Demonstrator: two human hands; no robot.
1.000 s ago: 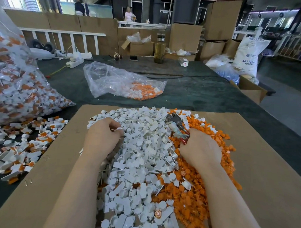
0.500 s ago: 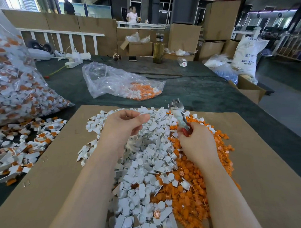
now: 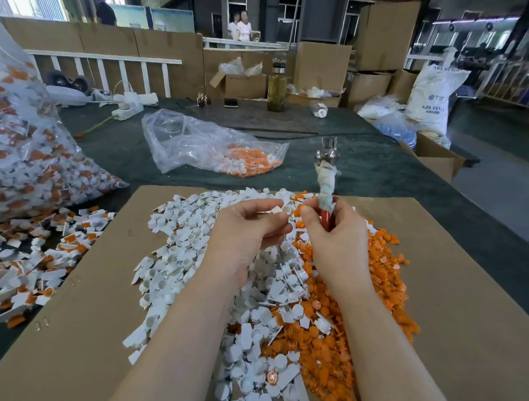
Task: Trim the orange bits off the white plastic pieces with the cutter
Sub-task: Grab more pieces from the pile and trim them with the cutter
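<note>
Left hand (image 3: 250, 227) pinches 1 white plastic piece (image 3: 282, 211) between thumb and fingertips, raised above the white pile (image 3: 195, 258). Right hand (image 3: 335, 232) grips the cutter (image 3: 326, 175) by its red handle, cloth-wrapped shank and metal head pointing up and away from the hand. The held piece sits just left of the right thumb. Orange offcuts (image 3: 358, 308) lie below and right of the right hand, all on the cardboard sheet (image 3: 463, 297)

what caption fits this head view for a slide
Left hand pinches a white plastic piece while right hand holds the cutter upright over sorted white and orange piles.
</note>
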